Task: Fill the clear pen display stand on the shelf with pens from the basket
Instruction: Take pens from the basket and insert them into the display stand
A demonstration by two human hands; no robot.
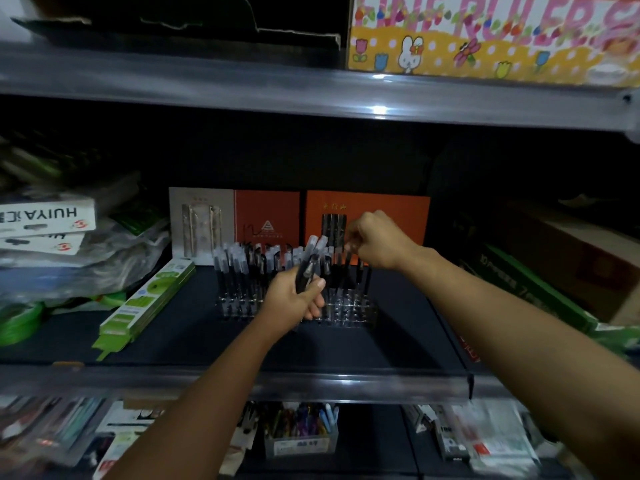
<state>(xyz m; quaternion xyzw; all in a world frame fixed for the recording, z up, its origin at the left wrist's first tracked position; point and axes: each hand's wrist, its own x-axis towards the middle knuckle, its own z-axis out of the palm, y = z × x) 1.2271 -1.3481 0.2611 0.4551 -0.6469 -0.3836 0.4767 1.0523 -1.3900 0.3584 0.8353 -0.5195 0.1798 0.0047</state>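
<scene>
Two bare forearms reach to the clear plastic pen display stand (pixel 298 306) on the dark shelf (pixel 194 341): left hand (pixel 298 296) grips a bundle of black pens (pixel 311 261), right hand (pixel 375 242) pinches one pen over its right rows, still partly unfilled, left rows full.

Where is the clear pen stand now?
In the head view, the stand sits mid-shelf, in front of the orange boxes, right of the green packs, behind the left hand.
</scene>
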